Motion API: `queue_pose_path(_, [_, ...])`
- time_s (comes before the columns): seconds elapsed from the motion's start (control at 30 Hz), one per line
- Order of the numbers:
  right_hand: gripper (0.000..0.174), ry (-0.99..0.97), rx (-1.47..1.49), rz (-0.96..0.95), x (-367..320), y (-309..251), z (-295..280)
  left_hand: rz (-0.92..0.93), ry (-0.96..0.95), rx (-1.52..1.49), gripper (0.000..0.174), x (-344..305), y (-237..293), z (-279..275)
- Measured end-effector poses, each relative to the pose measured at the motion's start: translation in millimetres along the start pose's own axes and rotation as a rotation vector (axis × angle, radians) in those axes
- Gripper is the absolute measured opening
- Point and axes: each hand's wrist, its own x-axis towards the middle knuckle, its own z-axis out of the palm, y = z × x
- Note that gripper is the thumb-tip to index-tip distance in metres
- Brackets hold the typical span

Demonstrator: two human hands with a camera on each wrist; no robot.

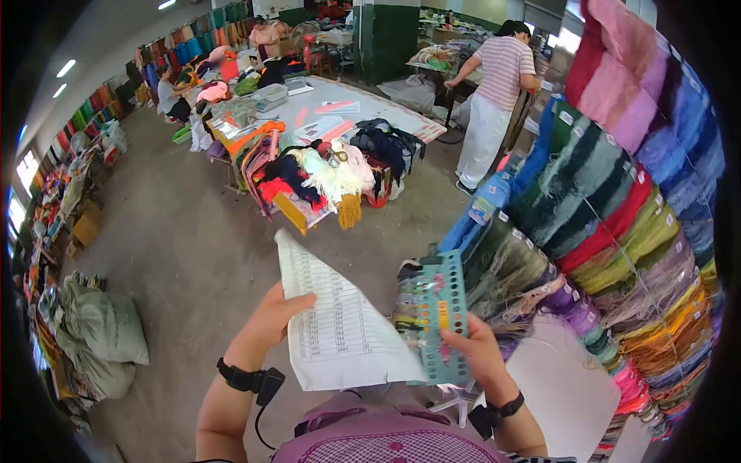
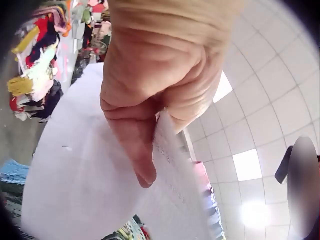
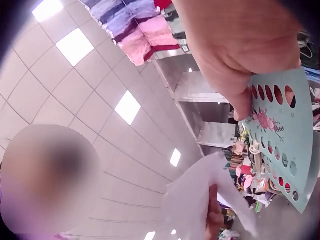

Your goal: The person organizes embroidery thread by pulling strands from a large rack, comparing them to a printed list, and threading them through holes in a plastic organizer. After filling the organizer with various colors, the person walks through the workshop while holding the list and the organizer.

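My left hand [image 1: 272, 315] pinches a printed paper sheet [image 1: 336, 328] by its left edge, the thumb lying over the columns of numbers. In the left wrist view the sheet [image 2: 80, 165] bends around both sides of the thumb. On the right, my right hand [image 1: 477, 351] grips a teal thread card [image 1: 453, 282] with rows of punched holes and a pink flower print. Coloured thread strands [image 1: 409, 302] hang along the card's left side. The sheet's lower right corner overlaps the card in the head view. The right wrist view shows the card [image 3: 280, 120] slightly curved beneath the thumb.
Hanks of coloured yarn [image 1: 587, 177] hang on a rack close on my right, over a white surface [image 1: 567, 378]. Ahead stands a table [image 1: 378, 100] with heaped yarn [image 1: 332, 170]. A person [image 1: 498, 100] stands beyond it. Stuffed sacks [image 1: 100, 332] lie at the left.
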Motion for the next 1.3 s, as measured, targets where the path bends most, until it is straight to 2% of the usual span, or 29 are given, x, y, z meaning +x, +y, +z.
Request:
queue_pose_path(0.07, [0.021,-0.158,0.034,0.037,39.7,0.4,23.2,-0.001,0.027,0.018,0.040,27.9,10.4,-26.9])
queue_pose_path(0.1, [0.021,-0.157,0.049,0.064,57.3,0.8,32.2,-0.011,0.014,0.019,0.040,47.5,10.8,-43.0])
queue_pose_path(0.17, [0.021,-0.126,0.074,0.086,91.2,-1.1,45.8,-0.042,0.134,0.000,0.041,91.0,10.9,-72.4])
queue_pose_path(0.3, [0.021,-0.053,0.087,0.141,164.4,-16.0,56.7,0.004,0.108,0.078,0.042,181.5,18.4,-92.5])
queue_pose_path(0.37, [0.021,-0.022,0.092,0.156,204.9,-20.9,54.0,0.025,0.149,0.313,0.047,233.0,22.1,-89.7])
queue_pose_path(0.4, [0.021,0.000,0.121,0.139,226.3,-24.3,53.0,0.017,0.126,0.317,0.047,259.7,23.1,-88.2])
queue_pose_path(0.47, [0.020,0.034,0.165,0.118,266.2,-24.1,37.2,0.102,0.028,0.556,0.048,313.1,27.2,-86.3])
queue_pose_path(0.5, [0.019,-0.001,0.085,0.091,287.1,-20.5,26.3,0.102,0.012,0.573,0.048,339.9,30.8,-86.3])
queue_pose_path(0.57, [0.017,-0.017,-0.061,0.028,327.2,-21.2,8.2,0.088,-0.037,0.829,0.050,392.5,40.7,-82.1])
queue_pose_path(0.6, [0.017,-0.006,-0.030,0.040,338.9,-20.3,5.6,0.068,-0.049,0.855,0.050,413.2,48.4,-78.0])
queue_pose_path(0.67, [0.019,0.109,-0.258,0.073,366.2,-27.0,-3.1,-0.015,-0.038,1.069,0.052,464.2,65.0,-64.0])
queue_pose_path(0.77, [0.021,0.176,-0.321,0.124,392.5,-24.1,-14.1,0.051,-0.151,1.139,0.055,556.3,52.0,-75.7])
queue_pose_path(0.8, [0.021,0.175,-0.314,0.126,401.1,-25.9,-17.6,0.109,-0.195,1.188,0.057,575.1,57.8,-68.8])
queue_pose_path(0.87, [0.022,0.225,-0.143,0.160,418.6,-30.8,-26.1,0.041,-0.197,1.220,0.060,620.4,63.2,-40.9])
queue_pose_path(0.9, [0.022,0.230,-0.130,0.158,423.8,-33.3,-33.7,0.149,-0.298,1.264,0.061,644.1,62.5,-25.2])
queue_pose_path(0.93, [0.023,0.331,-0.035,0.151,426.9,-35.4,-41.8,0.254,-0.401,1.305,0.063,666.3,62.6,-11.4])
queue_pose_path(0.97, [0.024,0.439,0.066,0.149,433.8,-34.9,-46.8,0.246,-0.420,1.320,0.063,690.2,64.6,5.9])
queue_pose_path(1.03, [0.024,0.534,0.046,0.120,453.4,-32.7,-57.6,0.118,-0.637,1.326,0.062,739.9,61.5,44.6])
queue_pose_path(1.1, [0.024,0.707,0.026,0.093,471.2,-34.3,-66.3,0.131,-0.787,1.380,0.062,788.5,52.4,74.1])
queue_pose_path(1.13, [0.024,0.731,0.093,0.062,486.4,-39.4,-72.9,0.159,-0.892,1.440,0.062,815.1,49.7,97.1])
queue_pose_path(1.17, [0.023,0.773,0.157,0.019,498.7,-45.4,-79.7,0.097,-0.936,1.470,0.061,828.2,57.9,127.9])
queue_pose_path(1.2, [0.023,0.891,0.171,0.004,509.3,-52.1,-84.9,0.139,-1.061,1.457,0.061,851.0,48.7,148.0])
queue_pose_path(1.27, [0.023,0.922,0.140,0.028,533.9,-69.6,-92.0,0.181,-1.118,1.547,0.060,897.0,34.7,182.3])
queue_pose_path(1.3, [0.023,0.997,0.142,0.027,541.4,-81.4,-94.7,0.208,-1.197,1.527,0.060,910.8,28.3,206.7])
